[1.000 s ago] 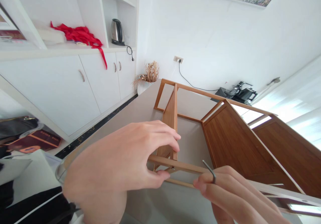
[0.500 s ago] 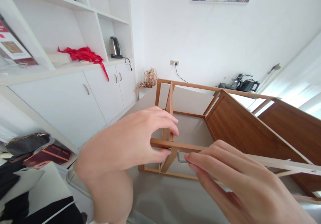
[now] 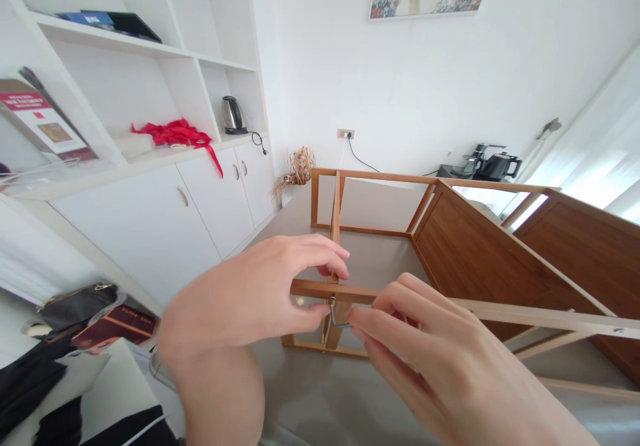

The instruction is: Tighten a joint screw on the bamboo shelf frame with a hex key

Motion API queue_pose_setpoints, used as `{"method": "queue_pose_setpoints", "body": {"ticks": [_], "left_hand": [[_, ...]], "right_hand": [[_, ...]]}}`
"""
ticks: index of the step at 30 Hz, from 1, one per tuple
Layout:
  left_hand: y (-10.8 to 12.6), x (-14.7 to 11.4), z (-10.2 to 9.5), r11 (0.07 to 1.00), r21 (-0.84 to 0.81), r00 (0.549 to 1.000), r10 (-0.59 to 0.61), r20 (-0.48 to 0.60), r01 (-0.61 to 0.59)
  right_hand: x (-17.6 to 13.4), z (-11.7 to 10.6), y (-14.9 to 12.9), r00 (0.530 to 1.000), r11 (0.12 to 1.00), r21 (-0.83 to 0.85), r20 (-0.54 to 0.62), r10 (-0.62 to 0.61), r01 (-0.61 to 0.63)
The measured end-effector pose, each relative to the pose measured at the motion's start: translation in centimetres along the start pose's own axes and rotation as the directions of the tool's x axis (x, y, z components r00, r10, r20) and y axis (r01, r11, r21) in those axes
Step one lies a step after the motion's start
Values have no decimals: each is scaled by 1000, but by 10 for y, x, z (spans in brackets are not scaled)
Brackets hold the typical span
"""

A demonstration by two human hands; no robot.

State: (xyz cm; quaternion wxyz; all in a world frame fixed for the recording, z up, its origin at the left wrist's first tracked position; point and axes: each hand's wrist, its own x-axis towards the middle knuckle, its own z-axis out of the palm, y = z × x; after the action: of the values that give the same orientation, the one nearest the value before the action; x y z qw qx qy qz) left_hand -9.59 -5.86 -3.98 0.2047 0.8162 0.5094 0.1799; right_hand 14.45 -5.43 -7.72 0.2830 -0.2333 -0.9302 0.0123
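Note:
A brown wooden frame [image 3: 367,293] of slim rails and solid panels extends in front of me. My left hand [image 3: 260,286] curls around the left end of its near rail, index finger above and thumb below. Between the fingertips of my right hand [image 3: 425,346] is the long arm of a small L-shaped hex key [image 3: 339,326]. The key's other end points up at the rail's underside, by a small metal fitting, right beside my left thumb. Whether it is seated in a screw head is too small to tell.
White cabinets [image 3: 135,213] line the left side, with red ribbon [image 3: 175,133] and a kettle [image 3: 233,116] on the shelf. A black bag [image 3: 75,306] and clothing lie low left. Another kettle [image 3: 500,166] stands behind the frame at right. Pale rails extend right.
My right hand has moved left, bringing the hex key from beside the rail fitting up to it. My left hand stays around the rail. The view has tilted up slightly.

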Motion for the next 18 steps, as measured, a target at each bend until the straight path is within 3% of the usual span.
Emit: {"method": "queue_pose_setpoints", "body": {"ticks": [9,18], "left_hand": [[-12,3,1,998,6,998,66,-7,-66],[-5,1,0,999,33,1000,22,-15,-21]], "right_hand": [[-3,0,7,1000,1000,23,18,12,-12],[-1,2,6,999,999,30,-37,-21,22]]}}
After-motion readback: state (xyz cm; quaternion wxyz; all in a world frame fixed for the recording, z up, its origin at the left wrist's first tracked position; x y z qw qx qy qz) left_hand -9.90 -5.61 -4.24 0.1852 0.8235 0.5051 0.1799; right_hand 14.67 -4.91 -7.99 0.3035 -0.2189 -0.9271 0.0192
